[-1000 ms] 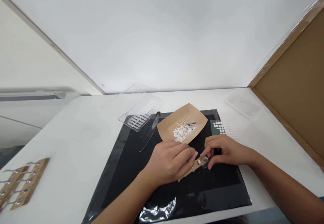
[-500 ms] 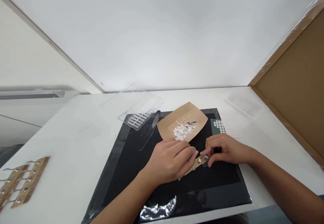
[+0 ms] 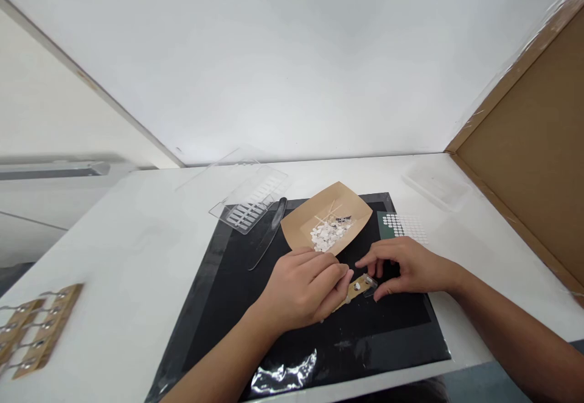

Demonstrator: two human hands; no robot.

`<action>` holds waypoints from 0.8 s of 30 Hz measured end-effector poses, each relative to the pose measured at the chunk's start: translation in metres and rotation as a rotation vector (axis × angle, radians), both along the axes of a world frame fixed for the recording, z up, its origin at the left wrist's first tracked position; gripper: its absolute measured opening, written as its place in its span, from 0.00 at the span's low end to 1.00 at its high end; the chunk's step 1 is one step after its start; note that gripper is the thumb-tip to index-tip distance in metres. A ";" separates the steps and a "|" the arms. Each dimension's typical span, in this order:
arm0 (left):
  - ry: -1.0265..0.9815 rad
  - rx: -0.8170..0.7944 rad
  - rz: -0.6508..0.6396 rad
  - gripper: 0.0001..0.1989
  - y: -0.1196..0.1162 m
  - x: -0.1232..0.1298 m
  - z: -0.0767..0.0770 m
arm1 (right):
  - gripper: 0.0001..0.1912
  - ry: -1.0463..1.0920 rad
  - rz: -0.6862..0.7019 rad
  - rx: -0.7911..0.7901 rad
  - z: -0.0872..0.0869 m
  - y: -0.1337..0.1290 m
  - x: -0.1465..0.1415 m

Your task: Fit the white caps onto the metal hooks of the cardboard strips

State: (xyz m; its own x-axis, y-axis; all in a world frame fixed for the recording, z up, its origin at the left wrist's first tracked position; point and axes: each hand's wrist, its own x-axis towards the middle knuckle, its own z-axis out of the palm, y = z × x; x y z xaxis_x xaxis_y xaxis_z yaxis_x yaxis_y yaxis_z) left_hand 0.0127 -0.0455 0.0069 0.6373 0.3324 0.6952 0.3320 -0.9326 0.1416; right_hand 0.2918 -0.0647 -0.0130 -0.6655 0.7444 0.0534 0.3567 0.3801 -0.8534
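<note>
Far off to the left of both hands, wooden boards with metal hooks (image 3: 51, 330) lie side by side on the white table (image 3: 137, 269). Nearer, but well apart from the grip, the black mat (image 3: 214, 312) begins and runs on beneath both hands. Beyond the left hand and to its left, clear plastic trays (image 3: 244, 211) overlap the mat's far edge, some showing rows of white slots. Between them and that hand lies a slim, dark-handled tool (image 3: 276, 220). The left hand (image 3: 305, 290) curls over the near end of a slim wooden strip (image 3: 358, 286); its thumb and forefinger meet, though whether they pinch anything I cannot tell (the knuckles hide it). Just beyond this hand stands the tan paper tray (image 3: 296, 220), holding white scraps (image 3: 325, 237). The strip's other end, with small clear pieces by it, shows between the two hands. There the right hand (image 3: 370, 281) has thumb and forefinger spread apart, gripping nothing. Just past its knuckles lies a green card with white dots (image 3: 387, 225); farther beyond, a clear plastic lid (image 3: 435, 187).
</note>
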 end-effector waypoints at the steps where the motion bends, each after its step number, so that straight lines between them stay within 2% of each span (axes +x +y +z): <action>1: -0.003 0.002 0.003 0.06 0.000 0.000 0.000 | 0.29 -0.017 -0.012 0.026 0.002 -0.001 0.000; 3: -0.012 0.008 0.005 0.06 0.000 -0.001 0.000 | 0.29 -0.022 -0.047 0.076 0.006 -0.003 0.001; 6: -0.017 0.010 0.006 0.05 0.000 -0.001 0.000 | 0.19 -0.001 -0.064 0.102 0.006 -0.003 0.000; 9: -0.018 0.011 0.008 0.05 0.000 -0.001 0.000 | 0.15 -0.009 -0.039 0.104 0.003 -0.001 -0.001; 20: -0.006 0.009 0.023 0.05 0.001 0.000 0.001 | 0.09 -0.087 -0.167 0.112 0.007 -0.010 -0.010; 24: -0.003 0.015 0.031 0.06 0.000 0.000 0.002 | 0.06 -0.075 -0.175 0.124 0.007 -0.012 -0.014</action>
